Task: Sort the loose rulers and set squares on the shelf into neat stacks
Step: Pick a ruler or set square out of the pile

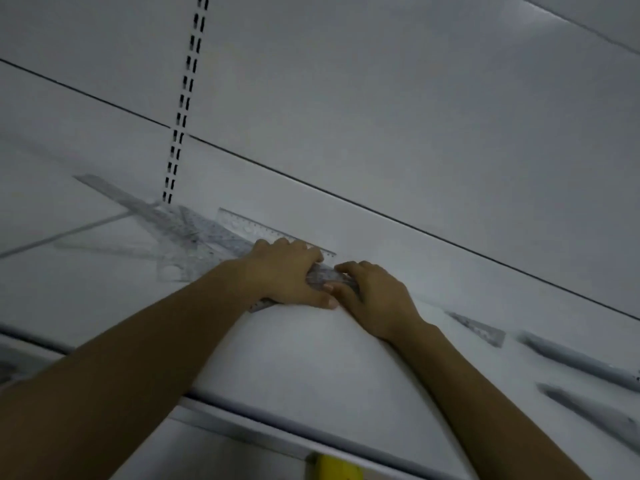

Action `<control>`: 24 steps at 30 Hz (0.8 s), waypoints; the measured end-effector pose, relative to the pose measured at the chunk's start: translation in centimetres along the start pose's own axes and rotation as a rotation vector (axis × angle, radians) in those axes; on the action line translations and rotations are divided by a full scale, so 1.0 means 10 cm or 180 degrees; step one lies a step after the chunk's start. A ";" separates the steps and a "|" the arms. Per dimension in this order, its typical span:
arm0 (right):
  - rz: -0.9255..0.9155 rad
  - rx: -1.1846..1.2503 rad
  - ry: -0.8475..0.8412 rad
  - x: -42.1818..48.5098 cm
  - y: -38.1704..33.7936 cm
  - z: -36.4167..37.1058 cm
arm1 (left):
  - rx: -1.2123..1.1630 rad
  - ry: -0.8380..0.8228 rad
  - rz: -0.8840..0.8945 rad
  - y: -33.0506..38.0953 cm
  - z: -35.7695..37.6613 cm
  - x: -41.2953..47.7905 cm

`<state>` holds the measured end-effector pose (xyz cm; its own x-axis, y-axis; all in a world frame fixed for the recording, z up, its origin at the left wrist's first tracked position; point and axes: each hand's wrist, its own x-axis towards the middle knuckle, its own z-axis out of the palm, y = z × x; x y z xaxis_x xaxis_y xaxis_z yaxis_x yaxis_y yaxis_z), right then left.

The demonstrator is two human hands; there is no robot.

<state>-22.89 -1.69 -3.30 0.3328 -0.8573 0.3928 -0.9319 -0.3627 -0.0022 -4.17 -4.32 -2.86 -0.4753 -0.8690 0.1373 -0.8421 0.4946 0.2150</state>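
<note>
My fingers (313, 254) on both hands curl round a bundle of clear rulers (325, 276) lying mid-shelf. My left hand (284, 271) grips it from above and my right hand (375, 299) pinches its right end. The scale marks are too blurred to read. Another clear ruler (249, 227) lies just behind my left hand. A loose heap of rulers and set squares (180, 233) crowds the white shelf (311, 358) to the left. To the right lie a small set square (481, 329) and two grey stacks (581, 362). Both forearms reach forward, converging.
</note>
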 end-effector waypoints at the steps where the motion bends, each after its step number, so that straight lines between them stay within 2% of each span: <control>1: -0.0084 -0.0209 0.0086 -0.02 0.00 -0.01 | -0.0064 0.0175 0.0070 0.02 0.00 0.00; 4: -0.0303 -0.0881 0.0393 -0.04 0.01 -0.06 | -0.0130 0.0611 0.0301 0.08 -0.05 -0.02; 7: -0.0484 -0.0980 0.0968 -0.06 0.05 -0.13 | -0.0169 0.1007 0.0472 0.13 -0.09 -0.05; 9: -0.0371 -0.0535 0.1277 -0.10 0.09 -0.20 | -0.0562 0.1352 0.0554 0.16 -0.12 -0.06; 10: -0.0230 -0.0077 0.1313 -0.12 0.10 -0.22 | -0.0988 0.1432 0.0577 0.18 -0.12 -0.06; 12: 0.0139 0.1035 0.1172 -0.13 0.06 -0.25 | -0.1987 0.1356 0.0620 0.21 -0.11 -0.06; 14: 0.0331 0.1792 0.1000 -0.11 0.00 -0.27 | -0.2536 0.1242 0.0674 0.24 -0.12 -0.05; 19: 0.0430 0.2478 0.0971 -0.11 0.00 -0.33 | -0.2944 0.1268 0.0811 0.32 -0.14 -0.03; 24: 0.0843 0.3005 0.1135 -0.08 0.00 -0.37 | -0.3493 0.1220 0.0468 0.31 -0.14 0.06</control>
<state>-23.67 0.31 -0.22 -0.0708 -0.8492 0.5232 -0.4260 -0.4486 -0.7857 -6.74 -3.25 -0.74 -0.2841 -0.8342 0.4726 -0.0249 0.4992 0.8661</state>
